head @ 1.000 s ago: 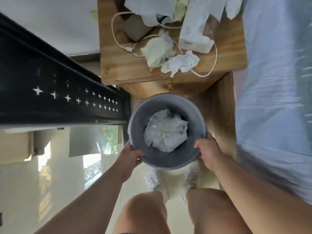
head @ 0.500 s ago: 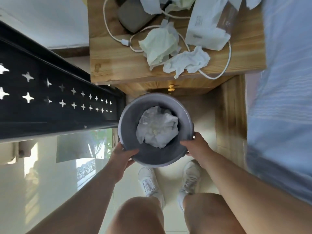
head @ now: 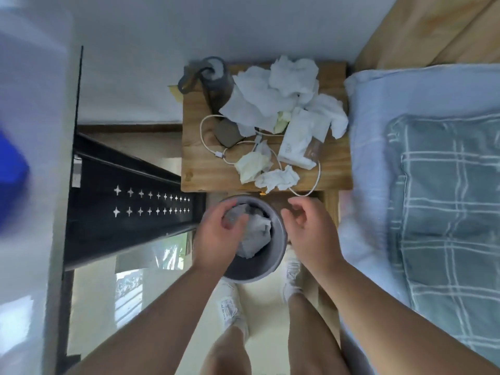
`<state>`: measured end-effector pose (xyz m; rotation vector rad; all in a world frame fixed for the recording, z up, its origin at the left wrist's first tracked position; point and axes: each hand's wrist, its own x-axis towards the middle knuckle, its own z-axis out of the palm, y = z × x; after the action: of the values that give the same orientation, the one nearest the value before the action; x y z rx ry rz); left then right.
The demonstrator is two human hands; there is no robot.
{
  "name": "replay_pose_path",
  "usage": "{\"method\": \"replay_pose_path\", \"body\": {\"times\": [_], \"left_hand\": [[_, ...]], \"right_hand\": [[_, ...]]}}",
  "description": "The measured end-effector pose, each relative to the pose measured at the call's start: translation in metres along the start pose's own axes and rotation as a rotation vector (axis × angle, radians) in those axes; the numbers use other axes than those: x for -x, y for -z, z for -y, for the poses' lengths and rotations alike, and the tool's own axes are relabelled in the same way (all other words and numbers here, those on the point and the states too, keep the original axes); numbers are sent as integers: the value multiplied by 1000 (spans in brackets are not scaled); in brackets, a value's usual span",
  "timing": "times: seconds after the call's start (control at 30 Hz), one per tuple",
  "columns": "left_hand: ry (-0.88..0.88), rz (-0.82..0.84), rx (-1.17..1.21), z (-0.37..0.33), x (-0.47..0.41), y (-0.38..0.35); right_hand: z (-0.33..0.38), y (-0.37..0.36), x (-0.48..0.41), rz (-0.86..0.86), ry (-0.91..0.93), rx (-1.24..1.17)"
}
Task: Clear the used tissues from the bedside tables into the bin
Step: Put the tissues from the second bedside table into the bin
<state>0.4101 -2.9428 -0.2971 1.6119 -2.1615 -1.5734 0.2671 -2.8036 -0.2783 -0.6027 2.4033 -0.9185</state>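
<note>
A round grey bin (head: 278,239) stands on the floor in front of the wooden bedside table (head: 205,163), with crumpled tissue (head: 257,234) inside it. Both hands hover above the bin and hold nothing. My left hand (head: 216,236) is over its left half, fingers loosely curled. My right hand (head: 308,228) is over its right rim, fingers relaxed. On the table lie a crumpled white tissue (head: 277,178) at the front edge, a pale yellowish tissue (head: 253,166) beside it, and a big heap of white tissues (head: 276,90) at the back.
A white tissue pack (head: 296,146), a white cable (head: 316,180), a grey pebble-like object (head: 227,132) and a dark bottle (head: 213,77) share the table. The bed with a blue sheet and plaid pillow (head: 443,212) is at the right. A black cabinet (head: 130,207) is at the left.
Both hands have let go of the bin's rim and lifted above it. The bin now stands on the floor. My head has risen, showing the whole table.
</note>
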Motion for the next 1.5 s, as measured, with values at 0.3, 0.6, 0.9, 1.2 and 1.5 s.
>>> {"method": "replay_pose_path", "body": {"times": [0.3, 0.6, 0.9, 1.2, 1.5], "left_hand": [[-294, -93, -543, -64, -89, -34], [-144, -76, -262, -52, -102, -22], [6, -164, 193, -41, -59, 10], [229, -145, 281, 41, -8, -2], [406, -56, 202, 119, -14, -42]], "right_hand": [[2, -21, -86, 126, 404, 417], [-18, -20, -99, 198, 387, 424], [2, 6, -61, 3, 356, 146], [-41, -35, -4, 180, 99, 43], [-88, -105, -6, 352, -173, 124]]}}
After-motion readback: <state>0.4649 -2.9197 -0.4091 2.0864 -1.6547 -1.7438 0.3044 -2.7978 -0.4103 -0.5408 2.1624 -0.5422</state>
